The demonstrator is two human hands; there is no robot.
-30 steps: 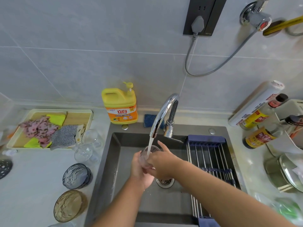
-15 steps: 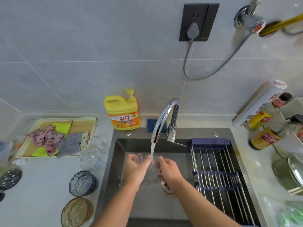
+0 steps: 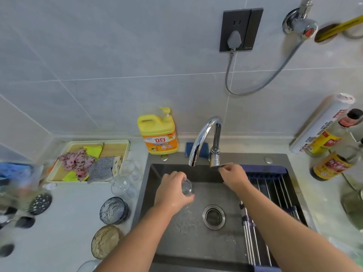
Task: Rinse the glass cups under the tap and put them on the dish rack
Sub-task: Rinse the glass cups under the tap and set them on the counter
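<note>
Dark steel sink (image 3: 155, 195) is the landmark, basin wet, drain strainer (image 3: 213, 216) near its middle. Roll-up dish rack (image 3: 275, 185) spans the sink's right part, steel rods with blue end bars, nothing on it that shows. Chrome tap (image 3: 204, 136) arches from the sink's back edge; no water stream visible at the spout. Yellow dish soap jug (image 3: 158, 134) stands behind the sink's back-left corner. Tray of cloths (image 3: 125, 143) sits left of the sink, against the wall. Two clear glass cups (image 3: 125, 179) stand just left of the sink's rim; a blue-tinted glass bowl (image 3: 114, 210) and an amber glass bowl (image 3: 105, 241) sit nearer the camera along that same left rim. Left hand (image 3: 172, 191) is over the sink's left half, fingers wrapped round a small clear glass cup (image 3: 187, 188), held tilted, above the basin floor. Right hand (image 3: 233, 177) is at the tap's base, fingertips pinched on the flat lever handle (image 3: 225, 165) behind the sink's back edge.
</note>
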